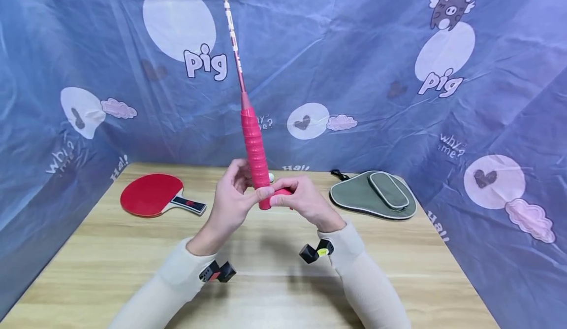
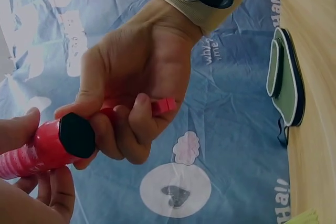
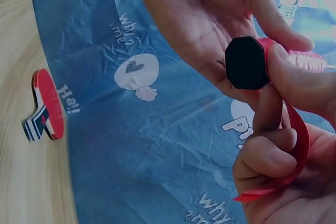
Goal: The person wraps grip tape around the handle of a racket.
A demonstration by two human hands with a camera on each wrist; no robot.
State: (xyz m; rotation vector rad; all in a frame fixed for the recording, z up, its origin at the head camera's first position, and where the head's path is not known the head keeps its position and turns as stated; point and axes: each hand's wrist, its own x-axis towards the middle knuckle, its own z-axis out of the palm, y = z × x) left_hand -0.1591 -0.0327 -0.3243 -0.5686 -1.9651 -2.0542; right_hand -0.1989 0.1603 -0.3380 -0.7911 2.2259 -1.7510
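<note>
A badminton racket (image 1: 254, 142) with a pink ribbed handle stands nearly upright, leaning slightly left. Its shaft runs out of the top of the head view, so the racket head is out of sight. My left hand (image 1: 230, 198) holds the handle low down, thumb across it. At the butt, my right hand (image 1: 301, 198) pinches a strip of red-pink grip tape (image 3: 300, 135) against the handle. The tape's loose end hangs past the curled right fingers. A black butt cap (image 2: 77, 135) shows at the handle's end in the left wrist view.
A red table tennis bat (image 1: 152, 194) lies on the wooden table (image 1: 266, 289) at the left. At the right lies a green bat case (image 1: 369, 195) with a zipped pocket. A small white ball (image 1: 271, 177) is partly hidden behind the handle. Blue printed cloth surrounds the table.
</note>
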